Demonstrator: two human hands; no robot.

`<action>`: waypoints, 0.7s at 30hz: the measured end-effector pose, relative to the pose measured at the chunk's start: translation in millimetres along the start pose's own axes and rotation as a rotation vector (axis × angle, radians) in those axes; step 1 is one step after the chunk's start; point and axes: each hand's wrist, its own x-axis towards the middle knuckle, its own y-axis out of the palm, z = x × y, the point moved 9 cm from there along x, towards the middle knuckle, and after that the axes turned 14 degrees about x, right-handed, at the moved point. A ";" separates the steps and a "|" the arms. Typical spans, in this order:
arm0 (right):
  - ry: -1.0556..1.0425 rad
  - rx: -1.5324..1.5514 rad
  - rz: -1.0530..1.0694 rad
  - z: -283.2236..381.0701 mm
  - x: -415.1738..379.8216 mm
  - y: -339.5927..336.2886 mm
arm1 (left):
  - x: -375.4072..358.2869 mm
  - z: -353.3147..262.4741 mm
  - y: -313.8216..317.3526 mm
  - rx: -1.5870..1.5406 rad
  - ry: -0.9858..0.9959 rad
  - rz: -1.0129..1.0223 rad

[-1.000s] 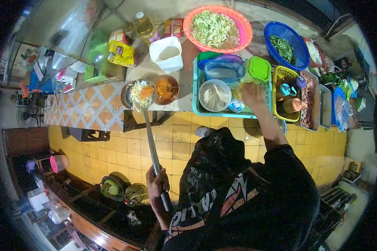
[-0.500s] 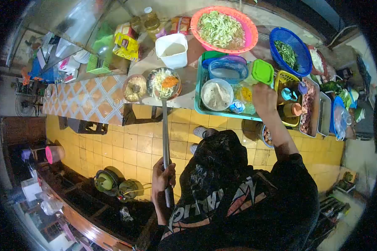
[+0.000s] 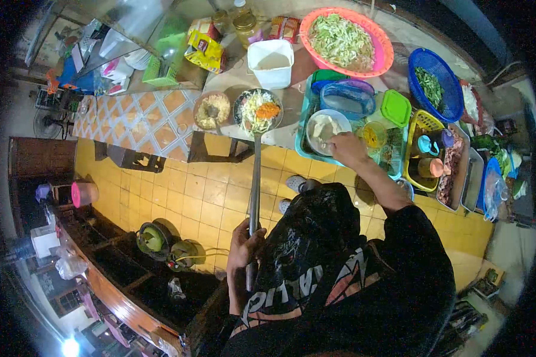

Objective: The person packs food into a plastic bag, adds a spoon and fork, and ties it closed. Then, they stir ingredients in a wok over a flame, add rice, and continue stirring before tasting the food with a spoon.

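Note:
My left hand (image 3: 242, 245) is wrapped around the long metal handle of a large ladle (image 3: 255, 178). In the ladle's round bowl lie shredded cabbage and an orange paste (image 3: 267, 111); the bowl is at the table's near edge. My right hand (image 3: 348, 149) is at the near right rim of a round white tub (image 3: 321, 143) with pale powder inside. Its fingers are closed, and what they hold, if anything, is hard to make out. Right of that hand stands a small container of yellow powder (image 3: 373, 135), near a green-lidded container (image 3: 395, 108).
A teal tray (image 3: 304, 143) bears the tubs. Left of the ladle sits a bowl of crumbly pale food (image 3: 212, 111). Behind are a white square bucket (image 3: 271, 64) and a pink basin of shredded cabbage (image 3: 376, 66). To the right are a blue basket (image 3: 454, 101) and a yellow basket (image 3: 418, 121).
My right hand has moved left from beside the green-lidded container to the white tub. My left hand keeps holding the ladle. The whole view has shifted slightly.

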 end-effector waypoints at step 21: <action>0.184 0.177 -0.123 -8.9 -25.8 -49.3 | 6.4 9.2 4.9 0.180 0.001 0.080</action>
